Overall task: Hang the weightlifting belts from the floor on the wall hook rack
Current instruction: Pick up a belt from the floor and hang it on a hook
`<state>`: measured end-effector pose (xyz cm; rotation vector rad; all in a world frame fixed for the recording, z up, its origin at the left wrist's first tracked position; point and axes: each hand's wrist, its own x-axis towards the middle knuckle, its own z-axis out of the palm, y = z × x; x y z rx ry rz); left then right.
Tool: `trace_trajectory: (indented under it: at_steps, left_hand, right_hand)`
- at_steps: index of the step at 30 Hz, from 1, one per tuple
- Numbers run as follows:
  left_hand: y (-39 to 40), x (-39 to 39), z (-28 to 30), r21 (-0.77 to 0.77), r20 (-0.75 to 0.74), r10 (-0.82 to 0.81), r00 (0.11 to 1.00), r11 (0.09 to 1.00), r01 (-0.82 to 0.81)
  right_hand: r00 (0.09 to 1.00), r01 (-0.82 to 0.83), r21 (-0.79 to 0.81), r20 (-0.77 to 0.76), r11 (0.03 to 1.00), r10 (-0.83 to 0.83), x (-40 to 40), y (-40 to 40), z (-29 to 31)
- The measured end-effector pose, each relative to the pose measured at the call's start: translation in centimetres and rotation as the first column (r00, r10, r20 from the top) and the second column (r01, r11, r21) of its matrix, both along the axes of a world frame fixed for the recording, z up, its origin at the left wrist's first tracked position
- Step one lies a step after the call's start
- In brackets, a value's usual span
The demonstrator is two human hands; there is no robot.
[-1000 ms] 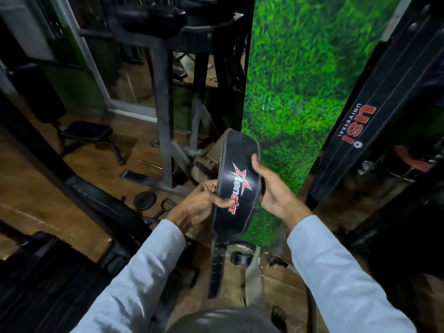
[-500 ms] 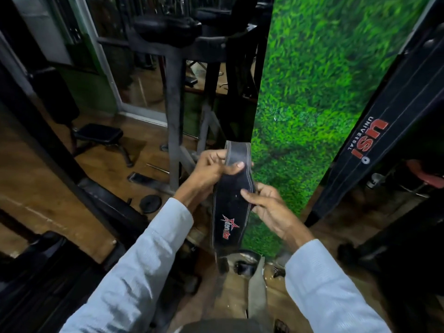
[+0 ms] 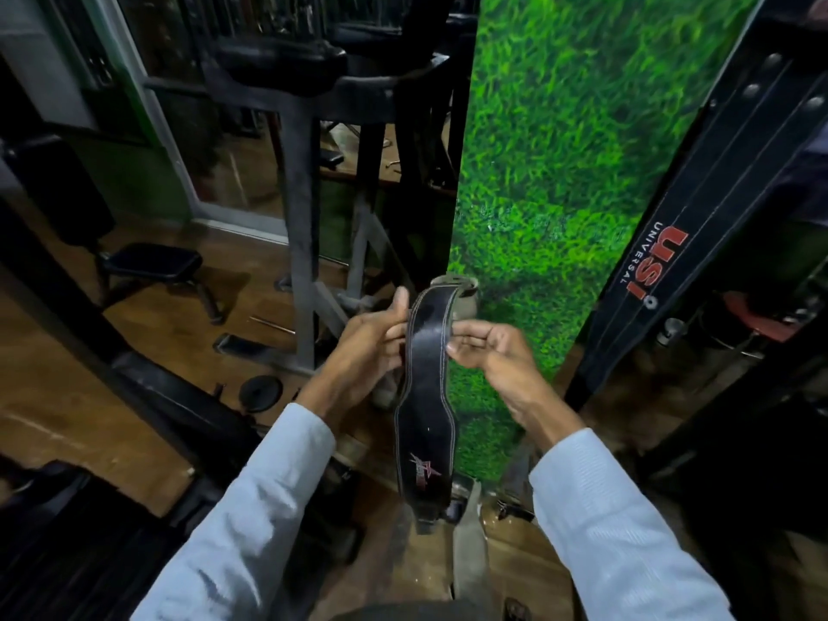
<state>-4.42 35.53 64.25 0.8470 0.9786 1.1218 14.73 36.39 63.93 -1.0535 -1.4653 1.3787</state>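
Note:
A black leather weightlifting belt point(image 3: 425, 396) with white stitching and a red-and-white star logo hangs in front of me, folded over at the top. My left hand point(image 3: 372, 342) pinches its left edge near the top. My right hand point(image 3: 493, 347) pinches the right edge at the same height. The wide logo part dangles below my hands. A second black belt point(image 3: 699, 208) marked "USI UNIVERSAL" hangs slanted at the right. More straps and a buckle point(image 3: 466, 544) lie on the floor below. No hook rack is visible.
A green artificial-grass wall panel point(image 3: 560, 150) stands straight ahead. A grey gym machine frame point(image 3: 300, 226) and a small black bench point(image 3: 152, 266) are to the left on the wooden floor. A round weight plate point(image 3: 260, 392) lies on the floor. Dark equipment fills the right side.
The belt has slid downward through my hands, so the logo now hangs well below them. Both hands now grip the narrow strap part side by side near the fold.

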Motion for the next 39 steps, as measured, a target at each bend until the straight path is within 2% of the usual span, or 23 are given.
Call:
trace_trajectory:
  at_steps: [3,6,9,11,15,17,20,23,25,29,31,33,35,37,39]
  left_hand:
    - [1.5,0.4,0.6,-0.004,0.037,0.076,0.996,0.997,-0.076]
    - [1.5,0.3,0.0,-0.002,-0.021,0.139,0.990,0.990,-0.139]
    - [0.8,0.8,-1.7,0.056,-0.097,0.134,0.986,0.990,-0.129]
    - [0.1,1.5,-2.6,0.118,-0.122,0.143,0.982,0.985,-0.128]
    - [-0.8,2.2,-3.1,0.227,-0.178,0.159,0.971,0.967,-0.117]
    - [-0.9,2.2,-2.6,0.282,-0.179,0.206,0.962,0.948,-0.151]
    - [0.0,1.5,-0.5,0.325,-0.073,0.306,0.949,0.907,-0.267]
    - [1.2,0.9,1.7,0.413,-0.123,0.301,0.946,0.882,-0.227]
    - [1.2,0.7,2.4,0.418,-0.136,0.299,0.945,0.882,-0.219]
    - [0.6,0.6,2.1,0.431,-0.123,0.365,0.923,0.857,-0.281]
    - [0.5,0.8,1.8,0.439,-0.119,0.394,0.911,0.844,-0.308]
    - [0.5,0.7,1.9,0.453,-0.121,0.399,0.909,0.837,-0.307]
    - [0.5,0.8,2.3,0.481,-0.135,0.374,0.918,0.834,-0.269]
    - [0.5,1.0,2.6,0.500,-0.142,0.348,0.927,0.833,-0.236]
    - [0.8,1.0,2.7,0.509,-0.142,0.344,0.928,0.830,-0.230]
  right_hand:
    - [0.998,-0.023,0.003,0.052,1.000,0.023,-0.4,-1.0,-1.0]
    - [0.996,-0.044,-0.042,0.081,0.998,0.048,-0.2,-1.2,-1.3]
    - [0.997,0.063,-0.133,0.050,0.989,-0.057,0.1,-0.7,-1.0]
    - [0.989,0.143,-0.134,0.039,0.981,-0.139,-0.2,-0.2,-0.4]
    - [0.943,0.320,-0.038,-0.086,0.947,-0.322,-1.0,1.3,2.0]
    - [0.928,0.363,0.026,-0.102,0.932,-0.358,-1.2,1.8,2.4]
    - [0.947,0.322,0.103,-0.054,0.941,-0.318,-1.6,0.7,2.1]
    - [0.954,0.298,0.145,-0.025,0.943,-0.298,-1.8,0.1,0.8]
    - [0.960,0.277,0.152,-0.009,0.949,-0.279,-1.8,0.3,0.5]
    - [0.978,0.146,0.034,0.147,0.989,-0.149,-0.4,1.2,1.7]
    - [0.937,0.266,0.069,0.218,0.962,-0.274,1.2,1.7,2.5]
    - [0.887,0.397,0.171,0.179,0.902,-0.425,2.2,2.1,3.8]
    - [0.922,0.333,0.185,0.143,0.925,-0.360,2.0,2.4,5.4]
    - [0.964,0.177,0.141,0.173,0.974,-0.200,1.3,2.4,6.7]
    - [0.996,0.028,0.131,0.082,0.991,-0.039,0.8,1.8,7.7]
